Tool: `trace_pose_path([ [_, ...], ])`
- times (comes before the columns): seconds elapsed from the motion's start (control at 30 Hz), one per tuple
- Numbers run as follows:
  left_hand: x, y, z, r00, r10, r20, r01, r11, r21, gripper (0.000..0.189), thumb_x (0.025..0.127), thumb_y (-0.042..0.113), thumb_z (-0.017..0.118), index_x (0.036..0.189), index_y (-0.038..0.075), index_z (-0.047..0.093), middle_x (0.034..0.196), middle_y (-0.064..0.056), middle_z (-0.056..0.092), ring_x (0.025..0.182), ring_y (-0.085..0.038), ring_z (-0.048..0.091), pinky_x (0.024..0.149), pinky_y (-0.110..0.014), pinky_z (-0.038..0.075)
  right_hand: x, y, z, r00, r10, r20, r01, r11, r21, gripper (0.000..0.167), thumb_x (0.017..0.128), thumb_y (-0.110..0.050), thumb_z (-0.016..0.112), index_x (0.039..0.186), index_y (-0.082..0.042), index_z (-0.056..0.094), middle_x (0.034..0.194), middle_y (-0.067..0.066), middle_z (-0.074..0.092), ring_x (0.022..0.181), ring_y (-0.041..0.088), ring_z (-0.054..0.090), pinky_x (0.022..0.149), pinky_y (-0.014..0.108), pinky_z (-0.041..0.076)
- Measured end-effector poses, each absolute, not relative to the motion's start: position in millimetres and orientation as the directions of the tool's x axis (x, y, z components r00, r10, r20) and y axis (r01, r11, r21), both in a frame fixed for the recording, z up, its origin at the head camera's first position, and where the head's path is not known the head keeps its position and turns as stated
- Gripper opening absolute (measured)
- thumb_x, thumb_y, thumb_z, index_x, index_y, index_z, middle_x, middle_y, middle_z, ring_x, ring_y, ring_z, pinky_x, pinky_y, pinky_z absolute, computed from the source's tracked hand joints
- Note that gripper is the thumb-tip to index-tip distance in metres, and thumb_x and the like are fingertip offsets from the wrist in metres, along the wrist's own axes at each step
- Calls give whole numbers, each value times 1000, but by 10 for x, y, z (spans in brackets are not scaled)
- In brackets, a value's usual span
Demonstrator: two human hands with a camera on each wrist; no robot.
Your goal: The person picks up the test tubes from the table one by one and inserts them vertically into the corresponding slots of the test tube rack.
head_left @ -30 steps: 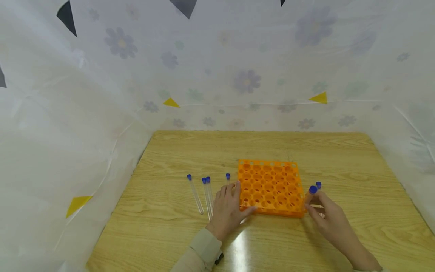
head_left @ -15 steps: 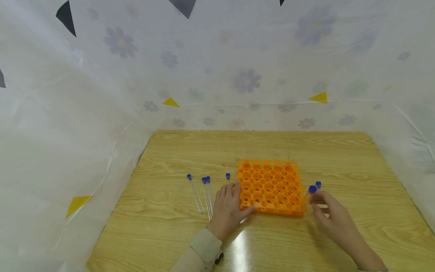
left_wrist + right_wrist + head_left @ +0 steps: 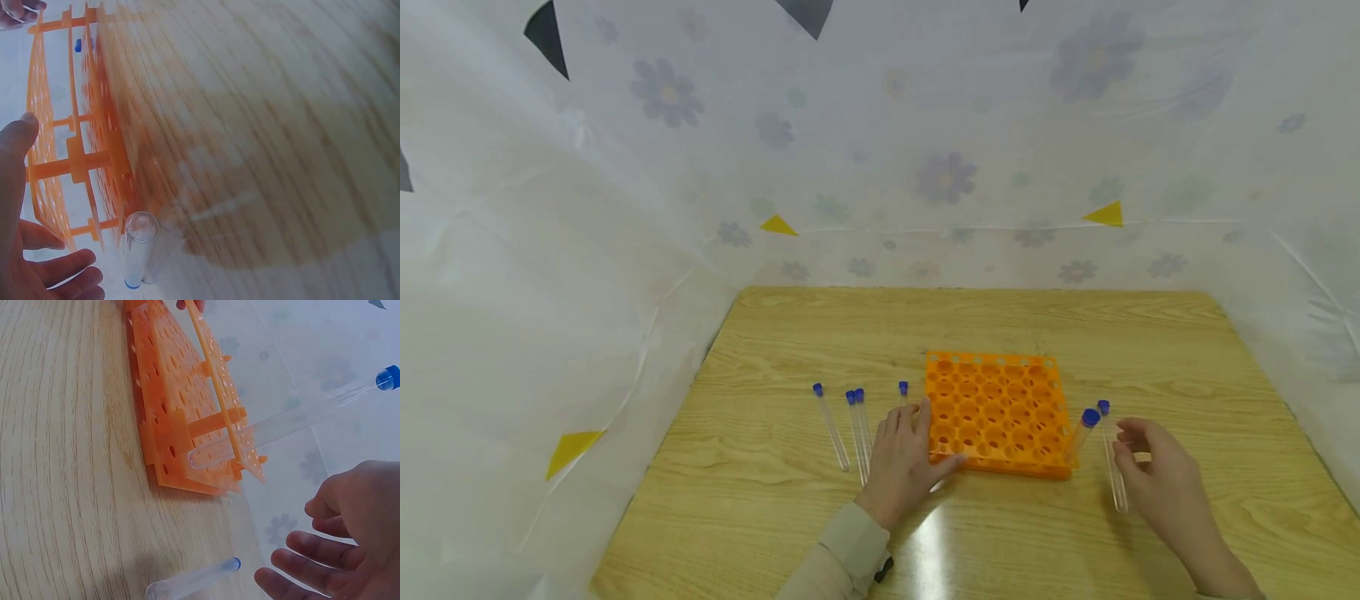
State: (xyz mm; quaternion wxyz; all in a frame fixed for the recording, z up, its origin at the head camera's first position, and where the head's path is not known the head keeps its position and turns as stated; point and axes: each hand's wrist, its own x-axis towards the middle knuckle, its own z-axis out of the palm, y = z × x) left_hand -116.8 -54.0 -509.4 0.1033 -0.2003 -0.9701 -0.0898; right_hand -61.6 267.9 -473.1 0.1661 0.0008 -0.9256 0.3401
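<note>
An orange test tube rack [image 3: 1015,468] stands mid-table. My left hand [image 3: 900,460] rests against its front left corner, thumb along the front edge and index finger at the left side. A clear test tube [image 3: 1082,437] with a blue cap leans in a hole at the rack's right front corner. In the right wrist view its round bottom shows below the top plate. My right hand [image 3: 1168,479] is to the right, apart from that tube, fingers loosely bent and holding nothing. Between this hand and the rack, another capped test tube [image 3: 1114,471] lies on the table.
Several blue-capped test tubes [image 3: 832,431] lie left of the rack, one partly hidden behind my left hand. The wooden table [image 3: 760,533] is bordered by a pale flowered sheet [image 3: 865,150] at the back and sides.
My right hand has let go of the tube at the rack's right corner and moved right. The tube stays leaning there, and the lying tube is now uncovered. My left hand has not moved.
</note>
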Motion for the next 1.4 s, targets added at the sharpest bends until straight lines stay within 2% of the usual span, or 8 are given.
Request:
trace_pose_path([
  [0.13,-1172,-541,-5104,-891,373,259,415,901,128,97,86,77,49,152,6,37,132,-10,55,122,-25,54,101,-39,48,-627,2690,-4754,-950,122,289,-88,782,-617,30,90,-1,64,118,8,59,101,22,66,85,-19,44,59,10,48],
  [0.27,-1180,-537,-5110,-892,374,253,414,901,130,97,86,77,48,152,7,36,133,-10,55,122,-25,53,101,-39,48,-635,2710,-4778,-964,113,239,-52,805,-591,35,90,-5,66,120,11,57,103,26,64,89,15,61,61,21,52],
  [0.33,-1182,-535,-5109,-895,373,244,411,902,131,97,86,78,48,152,7,36,133,-9,55,123,-25,53,101,-39,48,-643,2733,-4801,-978,106,179,-16,821,-571,40,92,-9,65,123,14,54,105,29,61,90,34,61,63,32,54],
  [0.4,-1182,-535,-5107,-898,372,234,408,904,130,98,86,78,47,153,7,35,134,-9,55,123,-25,53,102,-39,48,-652,2762,-4825,-990,98,101,25,832,-554,46,94,-14,63,127,16,49,108,33,58,91,41,60,65,42,54],
  [0.57,-1174,-537,-5092,-900,372,226,407,903,136,98,87,78,46,153,7,34,134,-10,54,124,-25,52,103,-40,47,-691,2826,-4885,-996,89,-30,92,847,-523,56,97,-22,60,132,19,41,112,39,53,88,43,60,65,49,53],
  [0.97,-1171,-543,-5089,-895,375,243,413,900,135,98,87,77,46,153,7,34,133,-10,55,122,-25,53,102,-39,48,-744,2834,-5012,-991,66,-113,111,880,-463,64,98,-26,57,133,24,36,110,46,49,84,44,60,66,53,51],
  [1.2,-1170,-542,-5095,-892,375,251,416,899,136,97,87,77,48,153,6,35,132,-10,55,122,-25,54,101,-39,48,-752,2809,-5049,-990,77,-115,120,891,-438,57,96,-18,56,131,23,38,117,49,45,98,60,56,74,63,50],
  [1.4,-1169,-541,-5097,-892,375,252,417,898,139,96,87,76,48,152,6,36,132,-10,56,122,-26,54,102,-39,48,-751,2801,-5074,-991,89,-105,125,895,-428,53,94,-13,54,130,23,39,114,48,47,97,61,55,72,62,51],
])
